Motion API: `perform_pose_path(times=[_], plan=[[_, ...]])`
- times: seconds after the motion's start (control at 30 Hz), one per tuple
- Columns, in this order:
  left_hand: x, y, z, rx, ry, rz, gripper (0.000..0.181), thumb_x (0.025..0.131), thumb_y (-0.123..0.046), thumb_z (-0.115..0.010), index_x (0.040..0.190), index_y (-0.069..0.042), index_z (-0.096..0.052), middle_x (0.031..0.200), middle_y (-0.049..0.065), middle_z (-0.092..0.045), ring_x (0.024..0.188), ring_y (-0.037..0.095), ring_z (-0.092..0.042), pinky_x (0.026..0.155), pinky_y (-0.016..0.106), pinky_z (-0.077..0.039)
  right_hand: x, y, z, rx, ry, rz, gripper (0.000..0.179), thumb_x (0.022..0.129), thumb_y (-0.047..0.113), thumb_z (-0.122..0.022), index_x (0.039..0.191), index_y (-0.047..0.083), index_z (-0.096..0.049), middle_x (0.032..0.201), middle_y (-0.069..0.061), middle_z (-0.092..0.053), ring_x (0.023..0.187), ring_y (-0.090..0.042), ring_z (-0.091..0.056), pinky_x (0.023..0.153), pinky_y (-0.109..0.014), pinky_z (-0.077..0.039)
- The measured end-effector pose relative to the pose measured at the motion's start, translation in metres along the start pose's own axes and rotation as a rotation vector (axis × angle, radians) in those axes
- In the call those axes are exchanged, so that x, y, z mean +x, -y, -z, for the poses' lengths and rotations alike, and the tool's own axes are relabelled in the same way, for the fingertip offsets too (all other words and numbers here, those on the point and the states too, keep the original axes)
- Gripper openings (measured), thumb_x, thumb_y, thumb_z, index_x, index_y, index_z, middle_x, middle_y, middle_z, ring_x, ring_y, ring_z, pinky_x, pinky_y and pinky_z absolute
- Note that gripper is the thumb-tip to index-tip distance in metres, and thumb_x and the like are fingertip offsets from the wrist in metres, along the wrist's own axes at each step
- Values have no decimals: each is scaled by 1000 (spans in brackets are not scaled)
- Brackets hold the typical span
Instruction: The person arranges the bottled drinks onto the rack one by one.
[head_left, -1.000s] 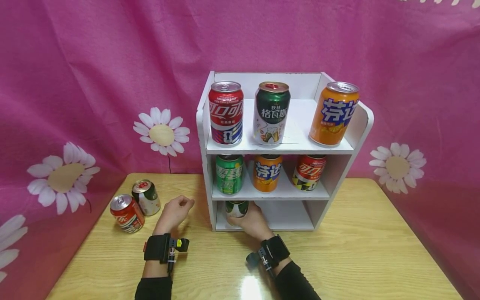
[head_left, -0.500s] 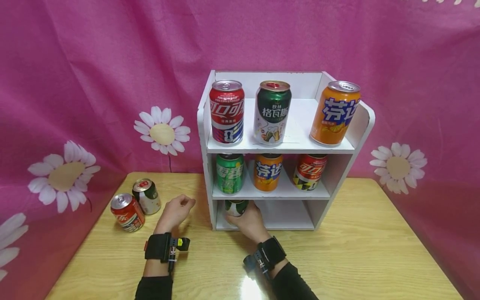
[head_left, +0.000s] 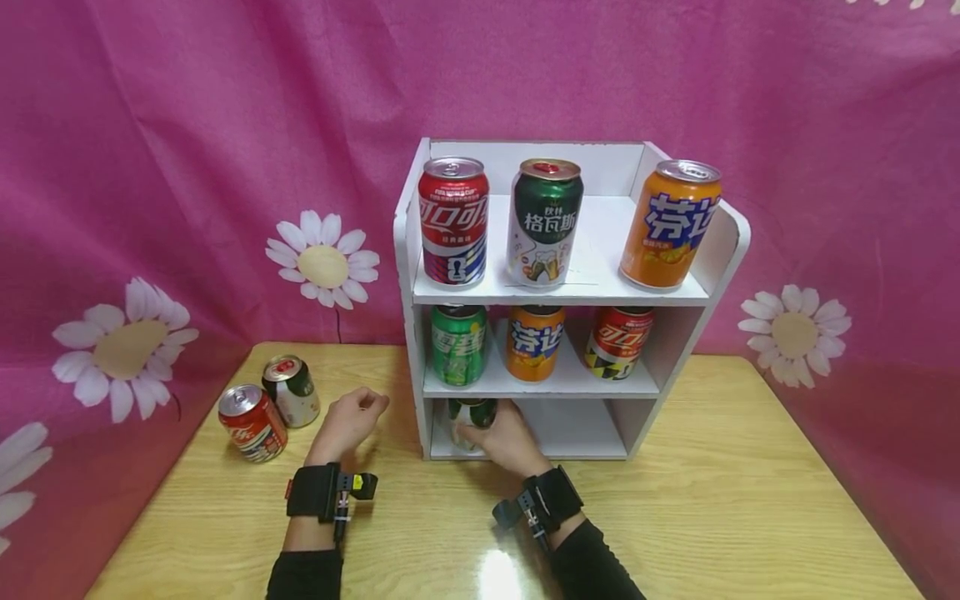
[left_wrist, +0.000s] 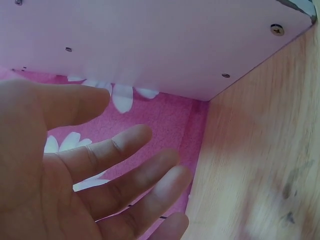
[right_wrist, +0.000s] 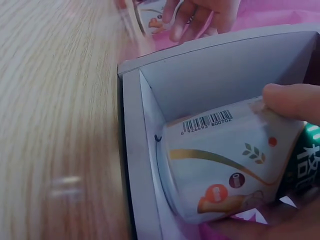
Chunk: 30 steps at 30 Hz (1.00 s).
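R grip (head_left: pixel 512 437) is clamped on the held kvass (right_wrist: pixel 225 165), thumb one side, fingers opp. That side hold is prob. b/c the mid board (head_left: pixel 570 395), just above the grip, leaves little room from the top. Can's inside the bottom tier, abt upright, at the L end; can't tell if its base touches the bottom board (head_left: pixel 577 433). Above the grip, one tier up in the rack (head_left: pixel 675 354): mid Sprite (head_left: pixel 459 346), then mid Fanta (head_left: pixel 536 343) and mid Coke (head_left: pixel 620 343) up-right. Higher: top Coke (head_left: pixel 454 223), top kvass (head_left: pixel 546 225), top Fanta (head_left: pixel 670 227), spaced apart w/ logos out, prob. so labels read. Left of R grip, past the left wall (left_wrist: pixel 150 45), L grip (head_left: pixel 352 423) has fingers apart, relaxed, nothing in it; prob. idle since one can needs one hand. Left of L grip, table Coke (head_left: pixel 253 423) and table kvass (head_left: pixel 291 392) stand close tog., prob. for easy L reach.
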<state>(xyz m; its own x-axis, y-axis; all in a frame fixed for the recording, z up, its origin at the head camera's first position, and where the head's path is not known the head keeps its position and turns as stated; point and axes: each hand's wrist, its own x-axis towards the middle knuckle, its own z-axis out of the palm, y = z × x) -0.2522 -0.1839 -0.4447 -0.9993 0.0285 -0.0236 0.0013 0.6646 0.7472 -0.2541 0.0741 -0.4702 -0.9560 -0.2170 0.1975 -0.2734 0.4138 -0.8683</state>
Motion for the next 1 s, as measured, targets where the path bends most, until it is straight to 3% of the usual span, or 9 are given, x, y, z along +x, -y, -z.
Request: perform_pose_path(times=[0.3, 0.77, 1.0], plan=[[1, 2, 0, -2, 7, -3, 37, 98, -37, -48, 108, -5, -64, 101, 12, -64, 81, 20, -56, 71, 38, -46, -1, 3, -3, -54, -27, -18, 70, 76, 21, -80, 130, 0, -41, 118, -12, -56, 107, -24, -54, 92, -39, -44], [1, 0, 1, -5, 0, -8, 39, 98, -38, -47, 111, -5, -63, 109, 13, -64, 93, 25, -59, 78, 43, -47, -1, 10, -10, -73, -90, -17, 82, 75, 18, -81, 138, -2, -33, 128, -19, -49, 116, -29, -49, 98, -42, -39], [1, 1, 1, 4, 8, -5, 39, 98, -39, -47, 111, -6, -63, 108, 12, -64, 92, 25, -59, 77, 43, -47, -4, 15, -21, -187, -179, -21, 74, 76, 26, -80, 128, -7, -39, 108, -20, -57, 95, -30, -59, 78, -41, -50]])
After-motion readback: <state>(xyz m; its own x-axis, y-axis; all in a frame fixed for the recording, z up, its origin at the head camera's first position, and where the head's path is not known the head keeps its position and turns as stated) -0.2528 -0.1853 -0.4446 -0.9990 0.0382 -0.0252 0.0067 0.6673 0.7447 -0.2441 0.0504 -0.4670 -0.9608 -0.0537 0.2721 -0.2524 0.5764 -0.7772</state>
